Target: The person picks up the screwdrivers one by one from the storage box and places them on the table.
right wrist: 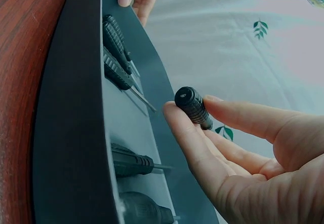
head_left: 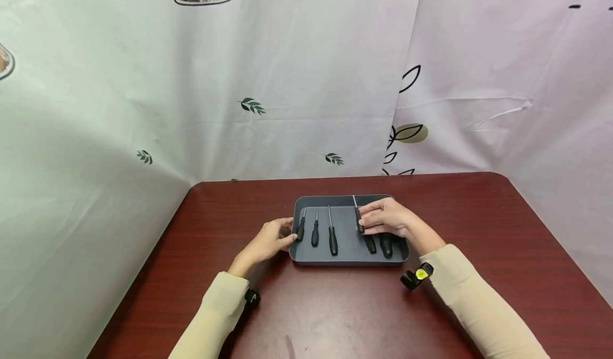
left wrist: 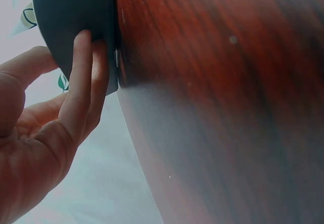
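Note:
My right hand (head_left: 389,218) pinches a black-handled screwdriver (head_left: 360,223) between thumb and fingers over the right half of a grey tray (head_left: 351,260). The right wrist view shows the ridged handle end (right wrist: 186,96) raised above the tray floor, its shaft mostly hidden. At the tray's left end, my left hand (head_left: 268,240) grips the wall. Its fingers (left wrist: 81,72) lie on the outer side in the left wrist view, with the thumb over the rim. Three screwdrivers lie in the tray's left half, among them a longer one (head_left: 332,240) nearest the middle.
Two more screwdrivers lie below my right hand, a slim one (head_left: 370,244) and a thick-handled one (head_left: 386,246). The tray stands on a dark red wooden table (head_left: 230,205). A pale printed curtain (head_left: 287,135) hangs behind the far edge and at both sides.

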